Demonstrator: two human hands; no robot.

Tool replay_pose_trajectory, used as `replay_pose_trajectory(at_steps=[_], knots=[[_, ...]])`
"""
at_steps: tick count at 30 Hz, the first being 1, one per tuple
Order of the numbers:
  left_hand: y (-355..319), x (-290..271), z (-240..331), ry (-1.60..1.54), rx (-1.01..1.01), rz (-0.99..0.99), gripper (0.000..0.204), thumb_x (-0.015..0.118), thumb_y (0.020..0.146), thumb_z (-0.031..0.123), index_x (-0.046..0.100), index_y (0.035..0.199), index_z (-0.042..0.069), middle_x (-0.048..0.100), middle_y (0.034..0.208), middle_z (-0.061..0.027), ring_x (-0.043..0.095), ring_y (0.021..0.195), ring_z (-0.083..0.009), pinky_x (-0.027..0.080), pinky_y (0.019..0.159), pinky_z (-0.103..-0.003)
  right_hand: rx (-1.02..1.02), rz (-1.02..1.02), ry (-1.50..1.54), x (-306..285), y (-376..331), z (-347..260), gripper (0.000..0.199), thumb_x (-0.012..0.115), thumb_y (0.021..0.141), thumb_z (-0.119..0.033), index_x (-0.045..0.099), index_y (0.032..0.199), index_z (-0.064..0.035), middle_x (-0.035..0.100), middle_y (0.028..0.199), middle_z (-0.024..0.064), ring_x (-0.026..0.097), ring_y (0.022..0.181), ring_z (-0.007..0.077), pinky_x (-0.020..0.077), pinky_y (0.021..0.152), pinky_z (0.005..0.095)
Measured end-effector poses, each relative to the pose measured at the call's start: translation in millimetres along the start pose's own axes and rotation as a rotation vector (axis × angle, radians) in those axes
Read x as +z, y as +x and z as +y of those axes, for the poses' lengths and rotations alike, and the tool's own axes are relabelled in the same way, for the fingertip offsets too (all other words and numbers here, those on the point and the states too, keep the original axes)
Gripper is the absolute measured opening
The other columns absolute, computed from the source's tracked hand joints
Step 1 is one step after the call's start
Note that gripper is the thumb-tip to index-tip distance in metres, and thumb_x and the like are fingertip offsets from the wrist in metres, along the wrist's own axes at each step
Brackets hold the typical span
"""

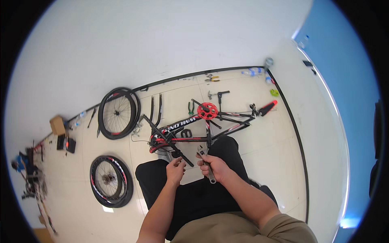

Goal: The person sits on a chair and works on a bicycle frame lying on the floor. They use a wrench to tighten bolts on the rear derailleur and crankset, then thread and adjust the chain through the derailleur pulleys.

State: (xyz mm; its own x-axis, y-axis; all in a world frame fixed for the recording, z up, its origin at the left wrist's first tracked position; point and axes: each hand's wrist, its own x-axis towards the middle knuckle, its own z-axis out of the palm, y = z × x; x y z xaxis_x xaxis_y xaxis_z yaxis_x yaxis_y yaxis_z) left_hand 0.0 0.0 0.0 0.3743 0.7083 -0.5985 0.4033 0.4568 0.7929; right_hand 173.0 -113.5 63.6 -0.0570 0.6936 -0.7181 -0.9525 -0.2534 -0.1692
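My right hand (217,167) is closed around a silver adjustable wrench (210,175), its jaw pointing away from me and its handle end toward my lap. My left hand (175,171) has its fingers curled together just beside the black handlebar (187,160); whether anything small sits in them I cannot make out. Beyond both hands a black and red bicycle frame (190,139) lies on its side on the floor. A red chainring (207,111) with black cranks is on it, and a black and red saddle (267,108) is at its right end.
Two wheels, a far one (116,111) and a near one (107,178), lie at left. Green-handled pliers (191,108), a hammer (210,95) and yellow-handled pliers (212,79) lie beyond the frame. Plastic bottles (252,72) stand near the wall corner. A cardboard box (57,125) sits far left.
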Motion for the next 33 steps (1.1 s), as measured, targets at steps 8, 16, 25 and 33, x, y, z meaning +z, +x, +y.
replay_pose_trajectory(at_steps=[8,16,25,33], knots=[[-23.2,21.8,-6.5,0.01,-0.034,-0.066,0.04,0.066,0.089,0.011,0.063,0.128,0.0,0.07,0.091,-0.0094,0.06,0.066,-0.0122,0.049,0.057,-0.026,-0.197,-0.107,0.178,-12.2,-105.4,-20.3,0.02,0.044,0.102,-0.007,0.052,0.12,-0.003,0.055,0.088,0.0063,0.041,0.057,0.0088,0.0357,0.049,0.0234],[-26.4,30.2,-15.7,0.13,-0.002,-0.064,0.04,0.066,0.089,0.012,0.063,0.127,-0.001,0.07,0.089,-0.0096,0.061,0.067,-0.0131,0.051,0.058,-0.027,-0.311,0.021,0.272,-26.1,-171.8,-26.9,0.02,0.043,0.102,-0.009,0.049,0.121,-0.0053,0.054,0.085,0.0058,0.038,0.055,0.0093,0.0351,0.049,0.026],[-28.8,39.7,-27.1,0.277,-0.007,-0.054,0.042,0.065,0.09,0.014,0.06,0.128,-0.003,0.07,0.089,-0.0091,0.064,0.068,-0.0142,0.051,0.058,-0.027,-0.306,0.044,0.539,-47.3,-172.4,-30.0,0.011,0.051,0.101,-0.014,0.048,0.11,-0.0087,0.05,0.077,0.002,0.033,0.052,0.0087,0.0309,0.046,0.0252],[-6.6,41.5,-62.6,0.615,0.133,-0.086,0.039,0.064,0.088,0.014,0.066,0.123,-0.001,0.073,0.096,-0.0157,0.07,0.08,-0.0198,0.055,0.073,-0.03,-0.259,0.109,0.609,-43.1,-173.2,-29.8,0.01,0.053,0.099,-0.013,0.048,0.091,-0.0107,0.048,0.076,0.0005,0.034,0.053,0.0084,0.0309,0.045,0.0254]])
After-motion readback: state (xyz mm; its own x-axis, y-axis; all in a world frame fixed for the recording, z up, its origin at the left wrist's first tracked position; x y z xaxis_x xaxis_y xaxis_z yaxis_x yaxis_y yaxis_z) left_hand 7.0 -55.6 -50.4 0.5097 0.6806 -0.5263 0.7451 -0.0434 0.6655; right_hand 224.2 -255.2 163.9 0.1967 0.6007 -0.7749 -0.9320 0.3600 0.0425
